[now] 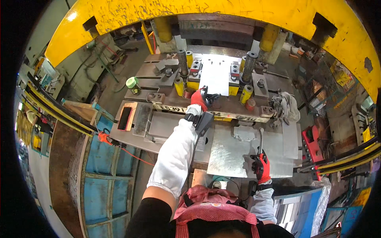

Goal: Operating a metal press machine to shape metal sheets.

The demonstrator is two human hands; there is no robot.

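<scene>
Head view. We count two hands, each in a red-and-black glove, with two white sleeve covers behind them.

Left hand (pixel 200 99), one: at the near edge of one bright flat sheet (pixel 214 75); we cannot tell whether its fingers pinch the edge or only touch it. Right hand (pixel 261 168), one: closed around one slender metal tool (pixel 260 139), its free end pointing away from us, above one large metal plate (pixel 226 152).

The bright sheet lies in the middle of one press die (pixel 234 109), between two dark upright posts, left (pixel 182 62) and right (pixel 249 65). We list four yellow cylinders around it, two per side; one stands near left (pixel 179 86), one near right (pixel 246 94).

Also entered: one green-lidded jar (pixel 133 85), left; one dark phone (pixel 125 118) on one tan board (pixel 132 109); one grey rag (pixel 286 108), right.
</scene>
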